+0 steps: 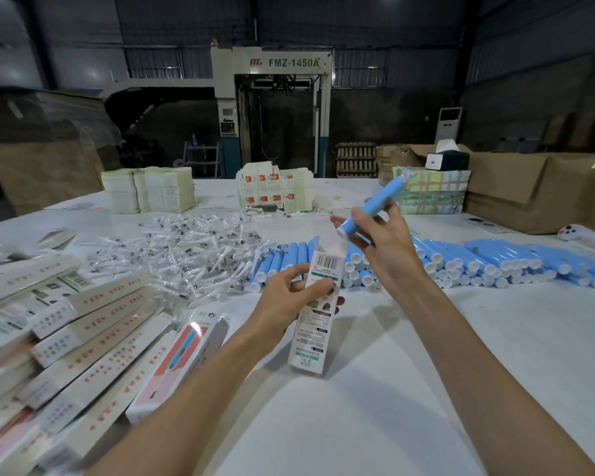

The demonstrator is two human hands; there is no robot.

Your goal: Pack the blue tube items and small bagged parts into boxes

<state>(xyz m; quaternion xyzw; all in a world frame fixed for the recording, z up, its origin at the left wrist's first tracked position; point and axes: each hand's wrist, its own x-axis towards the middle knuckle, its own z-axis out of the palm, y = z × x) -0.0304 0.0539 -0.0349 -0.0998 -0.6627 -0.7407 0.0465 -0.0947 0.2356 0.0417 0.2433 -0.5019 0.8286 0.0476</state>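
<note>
At the packing table (409, 389), I hold a printed box (315, 314) tilted in my left hand (285, 298), fingers and thumb wrapped round its middle, its open top flap pointing toward the far edge. My right hand (383, 250) grips a single blue tube (375, 206) between thumb and fingers, raised above the table, with its white-capped end angled down and just beside the box's mouth.

More blue tubes (478, 262) lie in a long row across the middle of the table toward its right edge. A loose heap of small bagged parts (186, 249) sits left of them. Boxes that look already filled (83, 338) are piled at the near left corner, and stacks of flat cartons (148, 194) line the far edge.

The tube is not yet inside the box, and I judge the entry to be the risky part. The cap could catch on the raised flap or the box rim and crease the thin card. Gripped only at its middle, the box could twist or slip if the tube goes in at an angle. Whether a bagged part is already inside cannot be told from here; sealing without one would send out a short pack.
</note>
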